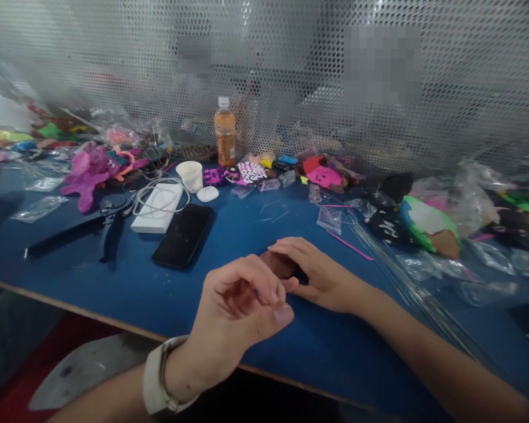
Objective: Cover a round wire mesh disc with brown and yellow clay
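Observation:
My left hand (244, 314), with a white-strapped watch (156, 376) on the wrist, is raised in front of me. Its thumb and fingertips are pressed together in a pinch; whatever they hold, if anything, is too small or hidden. Just beyond it, my right hand (320, 276) rests low over the table, fingers curved round a brown, rounded lump (278, 264) with a dark part beside the palm. Most of that lump is covered by my hands, so its kind is unclear. A few thin pins (271, 208) lie on the blue table (242, 235) behind.
Left of my hands are a black phone (184, 235), a white box (157, 208) with a coiled cable, and black-handled pliers (108, 223). A paper cup (189, 175) and drink bottle (226, 132) stand behind. Long thin rods (417, 288) and coloured clay figures (427, 226) lie right.

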A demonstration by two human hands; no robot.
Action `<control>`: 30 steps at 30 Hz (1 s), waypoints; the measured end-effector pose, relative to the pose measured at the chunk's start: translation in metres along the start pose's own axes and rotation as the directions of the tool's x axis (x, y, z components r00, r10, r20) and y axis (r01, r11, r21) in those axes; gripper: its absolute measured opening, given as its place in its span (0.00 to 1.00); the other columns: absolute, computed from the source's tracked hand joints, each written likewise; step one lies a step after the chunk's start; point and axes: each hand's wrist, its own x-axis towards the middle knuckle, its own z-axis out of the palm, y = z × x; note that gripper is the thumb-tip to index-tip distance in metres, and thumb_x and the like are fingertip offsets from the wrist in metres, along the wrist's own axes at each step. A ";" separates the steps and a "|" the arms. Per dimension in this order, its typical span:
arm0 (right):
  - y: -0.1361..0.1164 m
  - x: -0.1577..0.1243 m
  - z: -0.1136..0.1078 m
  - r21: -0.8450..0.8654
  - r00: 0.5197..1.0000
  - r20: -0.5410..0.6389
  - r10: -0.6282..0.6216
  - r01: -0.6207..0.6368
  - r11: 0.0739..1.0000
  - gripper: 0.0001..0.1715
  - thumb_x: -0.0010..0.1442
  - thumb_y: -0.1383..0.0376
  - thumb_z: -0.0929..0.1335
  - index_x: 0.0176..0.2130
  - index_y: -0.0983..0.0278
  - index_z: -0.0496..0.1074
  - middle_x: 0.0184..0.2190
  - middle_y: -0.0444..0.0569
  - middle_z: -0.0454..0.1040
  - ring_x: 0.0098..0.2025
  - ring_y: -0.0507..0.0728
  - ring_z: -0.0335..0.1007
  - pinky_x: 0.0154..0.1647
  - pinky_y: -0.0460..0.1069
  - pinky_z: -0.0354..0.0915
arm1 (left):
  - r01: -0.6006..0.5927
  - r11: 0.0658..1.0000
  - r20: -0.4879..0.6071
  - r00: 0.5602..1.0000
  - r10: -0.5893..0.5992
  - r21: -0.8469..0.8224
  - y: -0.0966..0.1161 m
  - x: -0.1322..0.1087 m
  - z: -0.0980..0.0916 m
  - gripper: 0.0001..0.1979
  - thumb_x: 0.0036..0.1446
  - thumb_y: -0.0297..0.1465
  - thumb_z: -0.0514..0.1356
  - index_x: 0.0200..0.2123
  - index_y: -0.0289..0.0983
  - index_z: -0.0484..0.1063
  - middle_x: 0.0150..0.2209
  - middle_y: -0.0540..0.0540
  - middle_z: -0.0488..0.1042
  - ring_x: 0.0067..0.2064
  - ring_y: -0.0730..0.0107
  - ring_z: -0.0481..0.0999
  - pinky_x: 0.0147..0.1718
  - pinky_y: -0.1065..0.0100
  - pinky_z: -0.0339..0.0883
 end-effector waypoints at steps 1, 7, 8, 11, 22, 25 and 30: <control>0.000 0.000 0.000 0.002 1.000 0.008 0.006 -0.006 1.000 0.33 0.70 0.50 0.70 0.68 0.56 0.61 0.64 0.56 0.70 0.67 0.67 0.63 0.68 0.67 0.64 | -0.003 1.000 -0.011 1.000 0.004 0.021 0.000 -0.003 0.000 0.11 0.61 0.16 0.69 0.36 0.38 0.78 0.35 0.52 0.73 0.38 0.78 0.75 0.63 0.54 0.72; 0.002 0.002 0.000 0.001 1.000 0.013 0.013 -0.013 1.000 0.34 0.69 0.51 0.71 0.68 0.55 0.62 0.66 0.56 0.69 0.68 0.68 0.63 0.68 0.68 0.63 | -0.039 0.994 -0.038 0.998 0.043 0.101 -0.002 -0.021 0.004 0.12 0.60 0.17 0.69 0.38 0.42 0.83 0.36 0.51 0.76 0.40 0.74 0.78 0.62 0.52 0.73; 0.001 0.002 0.000 -0.001 1.000 0.011 0.011 -0.011 1.000 0.34 0.69 0.52 0.71 0.68 0.55 0.62 0.66 0.56 0.69 0.68 0.68 0.63 0.68 0.68 0.63 | -0.035 0.994 -0.044 0.998 0.040 0.106 -0.004 -0.025 0.005 0.13 0.60 0.17 0.69 0.38 0.42 0.83 0.36 0.51 0.76 0.39 0.74 0.78 0.61 0.53 0.74; -0.003 0.002 -0.001 -0.019 1.000 0.017 0.021 -0.021 1.000 0.34 0.69 0.52 0.71 0.68 0.57 0.63 0.66 0.57 0.69 0.68 0.68 0.64 0.67 0.67 0.64 | -0.014 0.994 -0.075 0.997 0.021 0.104 -0.009 -0.038 0.009 0.13 0.60 0.17 0.70 0.38 0.43 0.84 0.37 0.52 0.76 0.39 0.75 0.78 0.61 0.56 0.74; -0.009 0.001 -0.002 -0.038 0.994 0.038 0.100 -0.099 0.994 0.36 0.67 0.50 0.71 0.68 0.57 0.65 0.66 0.55 0.68 0.67 0.67 0.64 0.67 0.65 0.65 | 0.135 0.984 -0.219 0.963 -0.157 -0.114 -0.020 -0.069 0.041 0.03 0.62 0.30 0.71 0.34 0.40 0.85 0.33 0.50 0.75 0.34 0.73 0.77 0.58 0.56 0.75; -0.011 0.000 -0.003 -0.043 0.996 0.035 0.085 -0.084 0.996 0.35 0.67 0.50 0.71 0.68 0.58 0.65 0.66 0.56 0.69 0.68 0.67 0.63 0.68 0.65 0.64 | 0.202 0.978 -0.183 0.961 -0.209 -0.053 -0.038 -0.089 0.037 0.18 0.70 0.37 0.62 0.30 0.37 0.83 0.29 0.46 0.74 0.32 0.69 0.76 0.50 0.56 0.77; -0.012 -0.003 -0.005 -0.028 0.995 0.043 0.089 -0.088 0.996 0.36 0.67 0.49 0.70 0.68 0.56 0.66 0.67 0.55 0.69 0.68 0.68 0.64 0.69 0.66 0.64 | -0.050 0.759 0.154 0.986 -0.067 0.650 -0.077 -0.130 0.009 0.05 0.62 0.32 0.68 0.41 0.39 0.82 0.38 0.40 0.78 0.34 0.67 0.76 0.31 0.70 0.70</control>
